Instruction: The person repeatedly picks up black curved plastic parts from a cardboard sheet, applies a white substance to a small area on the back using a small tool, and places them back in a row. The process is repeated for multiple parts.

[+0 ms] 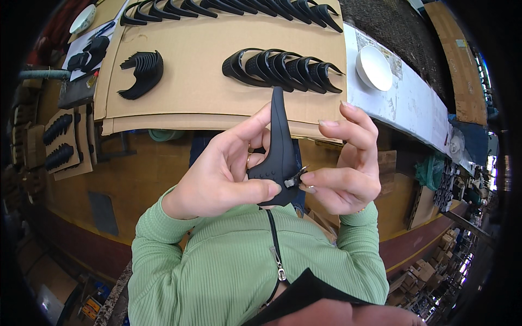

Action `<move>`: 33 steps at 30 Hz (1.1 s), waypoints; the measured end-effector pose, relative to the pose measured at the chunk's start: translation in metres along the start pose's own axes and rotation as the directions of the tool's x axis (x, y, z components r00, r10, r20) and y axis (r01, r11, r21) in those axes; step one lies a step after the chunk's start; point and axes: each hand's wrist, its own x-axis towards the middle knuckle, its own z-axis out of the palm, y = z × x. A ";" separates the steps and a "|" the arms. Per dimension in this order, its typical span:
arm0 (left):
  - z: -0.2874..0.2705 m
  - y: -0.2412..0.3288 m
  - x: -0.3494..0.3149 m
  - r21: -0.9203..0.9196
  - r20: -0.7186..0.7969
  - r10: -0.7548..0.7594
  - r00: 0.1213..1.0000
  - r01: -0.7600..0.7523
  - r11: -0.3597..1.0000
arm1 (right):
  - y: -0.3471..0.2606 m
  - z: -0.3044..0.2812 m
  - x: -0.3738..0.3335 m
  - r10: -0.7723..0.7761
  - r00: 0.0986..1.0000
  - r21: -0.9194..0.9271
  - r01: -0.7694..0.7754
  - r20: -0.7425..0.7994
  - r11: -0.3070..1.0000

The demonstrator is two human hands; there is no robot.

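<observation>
My left hand [215,174] is closed around a black curved plastic part [280,133], held upright above my lap with its narrow tip pointing away from me. The left thumb presses on the wide lower end, beside a row of small round bumps. At the right edge of that end, the thumb and fingertips of my right hand [353,168] pinch a small black and silvery clip-like piece [294,180]. It touches the plastic part; whether it is seated in it I cannot tell. The other right fingers are raised and bent.
Cardboard [185,92] covers the table ahead. On it lie a nested row of black curved parts [283,69], a longer row [228,7] at the far edge and a tight stack [144,75] at left. A white bowl [373,68] stands at right, a patterned bowl [82,19] at far left.
</observation>
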 end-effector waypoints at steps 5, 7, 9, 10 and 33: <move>0.001 0.000 0.000 0.014 -0.001 0.007 1.000 -0.007 1.000 | -0.003 0.000 0.001 0.026 1.000 -0.007 -0.026 -0.012 1.000; 0.002 0.000 0.000 0.023 0.009 0.013 1.000 -0.014 1.000 | -0.005 0.001 0.001 0.034 0.999 -0.001 -0.034 -0.032 0.999; 0.002 0.001 0.000 0.025 0.008 0.008 1.000 -0.008 1.000 | -0.008 0.002 0.002 0.044 0.997 0.017 -0.043 -0.059 0.999; 0.002 0.001 -0.001 0.023 0.004 -0.001 1.000 0.001 1.000 | -0.008 0.003 0.002 0.038 0.997 0.012 -0.037 -0.070 0.999; 0.006 0.004 -0.003 -0.020 -0.010 -0.033 0.999 0.033 0.999 | -0.008 0.006 0.005 0.066 0.994 -0.096 -0.075 -0.092 0.993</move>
